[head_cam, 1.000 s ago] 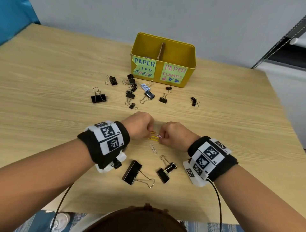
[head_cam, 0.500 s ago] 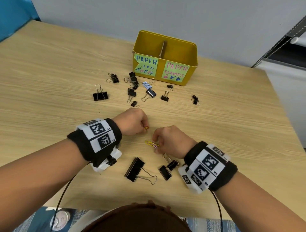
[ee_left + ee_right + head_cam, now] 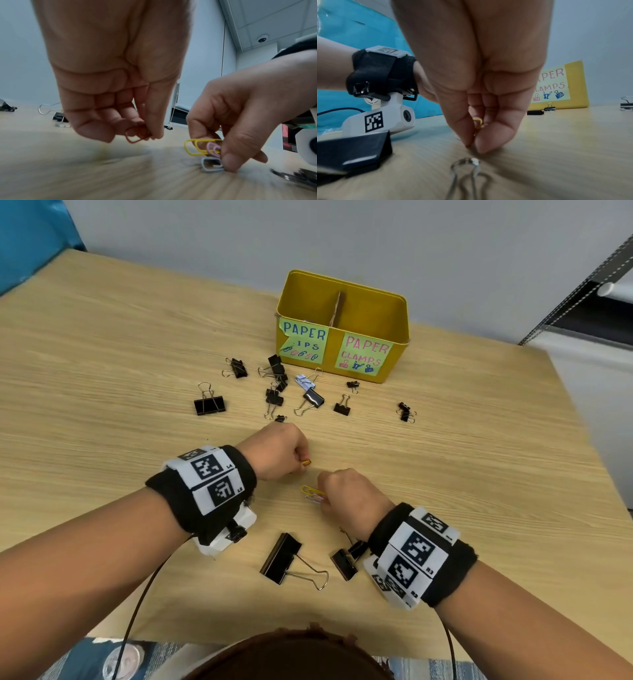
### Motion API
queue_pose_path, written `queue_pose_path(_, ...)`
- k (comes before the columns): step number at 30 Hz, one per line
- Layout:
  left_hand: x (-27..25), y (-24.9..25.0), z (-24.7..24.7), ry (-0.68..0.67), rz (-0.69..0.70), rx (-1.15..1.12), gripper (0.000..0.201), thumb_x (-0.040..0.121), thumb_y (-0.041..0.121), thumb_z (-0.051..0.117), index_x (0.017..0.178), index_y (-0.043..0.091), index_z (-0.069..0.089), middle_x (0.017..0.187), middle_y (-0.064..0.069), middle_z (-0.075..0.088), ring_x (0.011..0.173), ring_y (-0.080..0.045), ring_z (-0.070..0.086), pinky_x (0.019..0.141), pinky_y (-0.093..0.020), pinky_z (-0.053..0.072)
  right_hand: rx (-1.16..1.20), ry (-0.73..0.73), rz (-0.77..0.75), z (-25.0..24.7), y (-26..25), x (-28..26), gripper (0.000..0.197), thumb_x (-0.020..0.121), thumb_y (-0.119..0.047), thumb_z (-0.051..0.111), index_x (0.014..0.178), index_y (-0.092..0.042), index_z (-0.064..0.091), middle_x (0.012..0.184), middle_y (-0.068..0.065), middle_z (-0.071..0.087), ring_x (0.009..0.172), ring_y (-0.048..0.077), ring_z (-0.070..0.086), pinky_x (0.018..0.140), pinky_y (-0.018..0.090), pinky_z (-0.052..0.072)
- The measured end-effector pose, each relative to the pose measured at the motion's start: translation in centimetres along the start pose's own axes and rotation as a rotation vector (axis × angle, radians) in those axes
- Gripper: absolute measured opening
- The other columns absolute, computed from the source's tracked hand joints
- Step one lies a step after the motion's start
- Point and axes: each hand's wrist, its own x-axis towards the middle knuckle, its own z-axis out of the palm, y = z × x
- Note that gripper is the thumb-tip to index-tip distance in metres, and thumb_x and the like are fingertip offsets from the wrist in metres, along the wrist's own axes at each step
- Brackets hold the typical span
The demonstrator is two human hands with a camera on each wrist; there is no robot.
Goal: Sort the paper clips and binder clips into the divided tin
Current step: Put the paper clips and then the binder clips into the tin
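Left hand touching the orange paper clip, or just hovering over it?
Touching. The left wrist view shows the left hand pinching the orange clip between thumb and fingertip, lifted off the table.

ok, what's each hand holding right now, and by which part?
Left hand pinches an orange paper clip by one end. Right hand pinches a yellow paper clip and a pink paper clip at one end.

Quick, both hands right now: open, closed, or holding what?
Left hand: closed, pinching an orange paper clip.
Right hand: closed, pinching a yellow paper clip and a pink paper clip, fingers down on a grey paper clip.
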Motion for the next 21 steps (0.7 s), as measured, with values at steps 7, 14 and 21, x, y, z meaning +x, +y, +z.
queue_pose_path(7, 3.1, 0.5, -5.6, 0.229, -0.007, -0.013, 0.018, 0.085, 0.013, 0.061, 0.102, 0.011, 0.068, 0.081, 0.002, 0.054, 0.079, -0.015, 0.051, 0.072, -0.025, 0.041, 0.292, 0.113, 0.043, -7.6, 2.7, 3.2, 0.005, 0.085, -0.009, 0.055, 0.087, -0.005, 0.057, 0.077, 0.01, 0.058, 0.072, 0.028, 0.061, 0.058, 0.032, 0.047)
queue_pose_path(14, 9.5, 2.0, -13.8, 0.56, 0.006, -0.085, 0.022, 0.084, 0.015, 0.064, 0.104, 0.009, 0.068, 0.103, -0.012, 0.069, 0.099, -0.026, 0.062, 0.089, -0.032, 0.046, 0.459, 0.392, 0.061, -18.4, 3.7, 11.1, 0.027, 0.082, -0.007, 0.059, 0.062, -0.02, 0.046, 0.055, -0.001, 0.055, 0.038, 0.006, 0.055, 0.057, 0.027, 0.051)
queue_pose_path(21, 14.1, 1.0, -14.6, 0.474, -0.123, 0.129, 0.027, 0.09, 0.03, 0.053, 0.106, 0.014, 0.069, 0.115, -0.015, 0.064, 0.113, -0.034, 0.053, 0.095, -0.041, 0.041, 0.249, 0.405, 0.118, -19.8, 2.8, 17.4, 0.015, 0.089, -0.018, 0.054, 0.089, -0.009, 0.066, 0.104, 0.013, 0.068, 0.091, 0.026, 0.066, 0.086, 0.035, 0.054)
